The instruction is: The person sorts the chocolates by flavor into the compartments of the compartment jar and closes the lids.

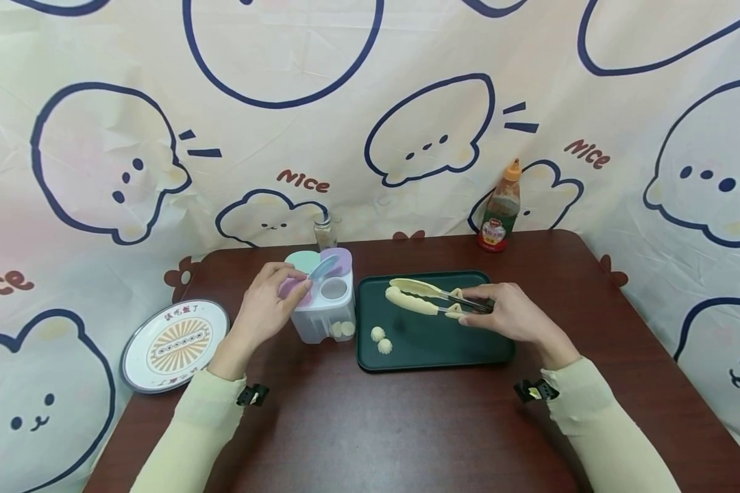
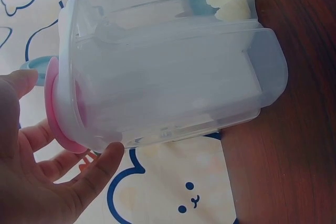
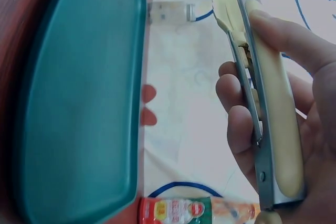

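Note:
A clear multi-compartment seasoning box (image 1: 321, 322) stands beside the tray, with green, purple and pink lids. Its blue lid (image 1: 323, 267) is tilted up, baring one round opening (image 1: 334, 289). My left hand (image 1: 268, 301) lies over the box top, thumb touching the blue lid (image 2: 35, 69) and fingers spread by the pink lid (image 2: 58, 111); the index fingertip is hidden in the left wrist view. My right hand (image 1: 508, 311) grips yellow-and-metal tongs (image 1: 422, 298) by the handles above the dark green tray (image 1: 444, 342), tips parted. Pale ridged balls (image 1: 382, 340) lie on the tray.
More pale pieces (image 2: 228, 1) show at the foot of the box. A white patterned plate (image 1: 175, 346) lies at the left table edge. Behind stand a glass shaker (image 1: 325, 233) and a red sauce bottle (image 1: 499, 212). A printed cloth hangs round the table.

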Available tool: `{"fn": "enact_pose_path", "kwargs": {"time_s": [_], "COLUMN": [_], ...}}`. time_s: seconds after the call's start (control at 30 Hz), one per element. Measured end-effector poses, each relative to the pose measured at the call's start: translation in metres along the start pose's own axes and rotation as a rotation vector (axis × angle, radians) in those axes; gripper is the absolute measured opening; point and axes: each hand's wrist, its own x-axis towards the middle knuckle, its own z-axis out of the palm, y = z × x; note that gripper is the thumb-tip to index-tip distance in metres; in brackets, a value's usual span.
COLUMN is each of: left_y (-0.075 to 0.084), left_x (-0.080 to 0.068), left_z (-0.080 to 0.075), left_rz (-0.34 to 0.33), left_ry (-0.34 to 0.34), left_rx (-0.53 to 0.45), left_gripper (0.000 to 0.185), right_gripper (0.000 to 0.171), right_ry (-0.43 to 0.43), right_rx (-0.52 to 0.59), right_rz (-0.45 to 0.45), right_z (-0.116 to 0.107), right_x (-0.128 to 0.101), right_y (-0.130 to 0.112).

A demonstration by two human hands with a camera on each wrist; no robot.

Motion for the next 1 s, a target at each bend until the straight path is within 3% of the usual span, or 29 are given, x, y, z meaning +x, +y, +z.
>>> {"fn": "enact_pose_path", "kwargs": {"time_s": [0.43,1.0], "left_y": [0.000,0.000], "left_x": [0.000,0.000], "left_z": [0.000,0.001], "left_rz": [0.005,0.010], "left_ry": [-0.001,0.005], "left_rx": [0.002,0.002], "left_gripper": [0.051,0.050], "right_gripper": [0.052,0.050], "right_ry": [0.060,0.071], "right_rx": [0.043,0.038], "right_rz": [-0.046,-0.099], "right_z": [0.009,0.024], "right_x": [0.018,0.034], "right_y": [-0.031,-0.066]}}
